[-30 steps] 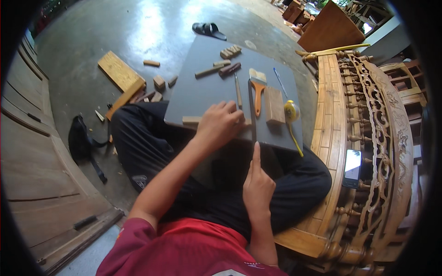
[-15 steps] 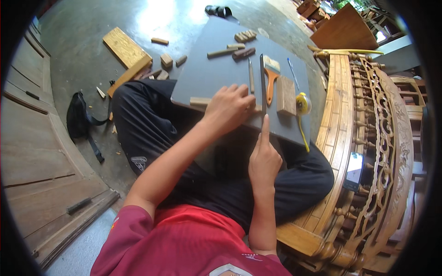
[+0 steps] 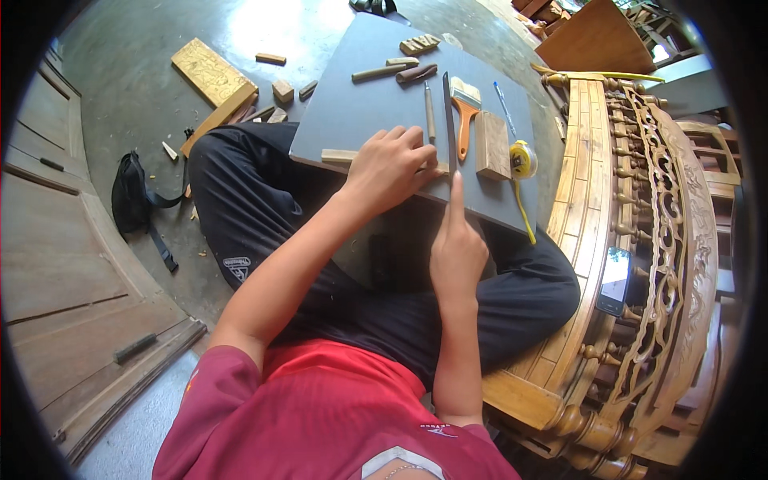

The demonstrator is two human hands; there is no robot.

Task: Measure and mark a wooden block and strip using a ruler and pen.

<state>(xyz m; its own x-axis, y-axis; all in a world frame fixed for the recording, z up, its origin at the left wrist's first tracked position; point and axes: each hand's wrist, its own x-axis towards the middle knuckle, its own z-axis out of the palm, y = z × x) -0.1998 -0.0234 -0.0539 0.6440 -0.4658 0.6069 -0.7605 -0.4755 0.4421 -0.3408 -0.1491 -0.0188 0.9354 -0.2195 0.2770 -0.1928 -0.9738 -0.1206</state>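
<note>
My left hand [image 3: 390,166] is closed over a narrow wooden strip [image 3: 340,155] lying along the near edge of the grey board [image 3: 352,104]; the strip pokes out on both sides of the hand. My right hand [image 3: 458,248] is closed around the near end of a long, thin dark blade-like tool [image 3: 450,120], forefinger stretched along it. Whether it is a file or a saw, I cannot tell; its grip is hidden. The blade points away from me, beside the strip's right end. Just right of it lie a paintbrush [image 3: 463,128] and a wooden block [image 3: 493,146].
On the board are a slim pointed tool [image 3: 430,112], a pen [image 3: 504,108], a yellow tape measure [image 3: 523,160] and several wood pieces [image 3: 416,72]. A carved wooden bench [image 3: 580,176] with a phone [image 3: 614,280] stands at right. Offcuts [image 3: 212,72] and a black bag [image 3: 130,192] lie left.
The whole scene sits slightly higher in the picture. Both hands keep nearly the same places against the board, the left on the strip and the right on the blade-like tool.
</note>
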